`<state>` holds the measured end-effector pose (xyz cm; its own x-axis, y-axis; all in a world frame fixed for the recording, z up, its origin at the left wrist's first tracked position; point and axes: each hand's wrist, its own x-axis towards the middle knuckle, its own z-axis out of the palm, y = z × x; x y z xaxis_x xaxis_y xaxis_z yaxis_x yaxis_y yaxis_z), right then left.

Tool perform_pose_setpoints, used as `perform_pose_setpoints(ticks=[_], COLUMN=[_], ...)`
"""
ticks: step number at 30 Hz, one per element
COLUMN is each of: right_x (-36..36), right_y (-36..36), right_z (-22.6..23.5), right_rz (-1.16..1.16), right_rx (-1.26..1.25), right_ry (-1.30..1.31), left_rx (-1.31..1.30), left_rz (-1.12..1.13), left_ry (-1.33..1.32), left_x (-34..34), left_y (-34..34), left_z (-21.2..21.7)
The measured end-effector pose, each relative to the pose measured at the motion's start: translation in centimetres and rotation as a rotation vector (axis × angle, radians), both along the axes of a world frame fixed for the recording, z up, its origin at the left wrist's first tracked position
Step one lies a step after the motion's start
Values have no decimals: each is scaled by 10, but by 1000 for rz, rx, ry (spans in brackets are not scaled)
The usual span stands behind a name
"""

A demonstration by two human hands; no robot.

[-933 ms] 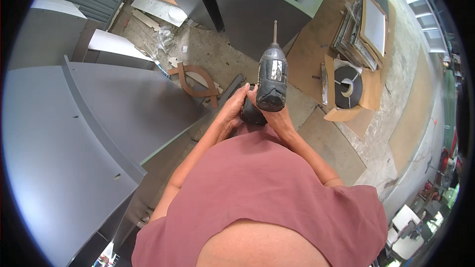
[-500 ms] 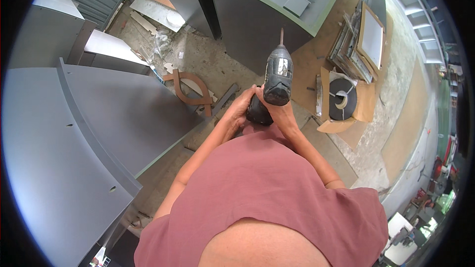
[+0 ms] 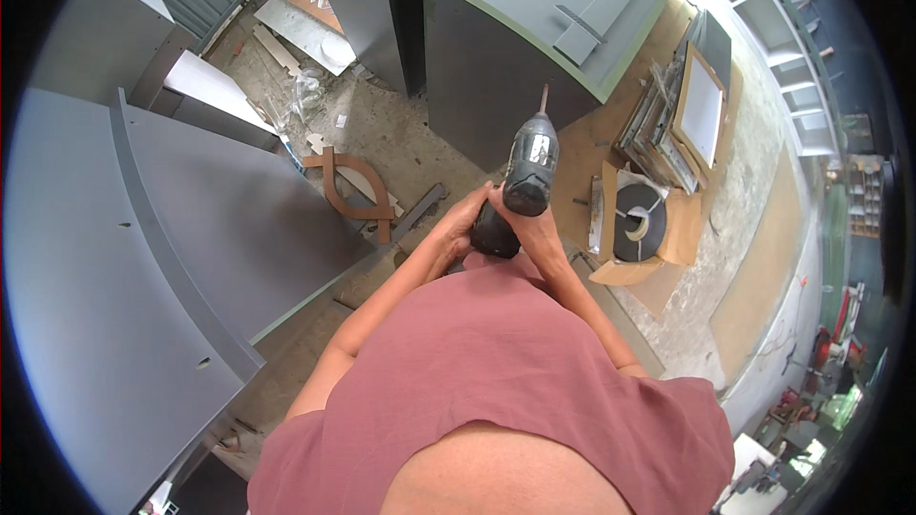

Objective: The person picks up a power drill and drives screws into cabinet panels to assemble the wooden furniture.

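A dark cordless drill point(image 3: 530, 157) is held in front of my body, its long bit pointing away from me and up the picture. My right hand point(image 3: 530, 229) is wrapped round its handle, just behind the drill body. At the drill's black lower end, my left hand point(image 3: 466, 221) is closed on the side of it; some of its fingers are hidden. Beyond the bit tip stands a grey cabinet point(image 3: 496, 67) with green-edged panels. The bit appears over the cabinet's front face; whether they touch I cannot tell.
Large grey panels point(image 3: 229, 200) fill the left side. Near them lies a brown curved wooden piece point(image 3: 331, 186). To the right are an open carton point(image 3: 679, 240) holding a dark roll point(image 3: 630, 238) and a stack of framed panels point(image 3: 701, 105). White shelving point(image 3: 768, 33) stands farther off.
The view has shifted slightly, so the cabinet and the carton sit a little differently in it. The drill appears slightly lower, its body leaning a bit more; both hands keep their hold.
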<state>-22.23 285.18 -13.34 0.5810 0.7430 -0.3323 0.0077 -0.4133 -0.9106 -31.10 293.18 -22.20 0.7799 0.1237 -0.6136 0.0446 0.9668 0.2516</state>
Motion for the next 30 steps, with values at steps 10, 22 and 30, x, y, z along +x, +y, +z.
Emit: perform_pose_setpoints(ticks=[10, 22, 30], right_x=[-20, -25, -15], right_y=[51, 131, 146], right_z=[9, -3, -10], right_rz=[431, 495, 503], right_rx=[33, -155, -183], right_ry=[-211, -404, -466], left_rx=[139, -16, -30], left_rz=[170, 253, 237], left_ry=[-207, -335, -493], left_x=[-29, -15, 1], left_y=[19, 65, 77], left_z=[-11, -37, -51])
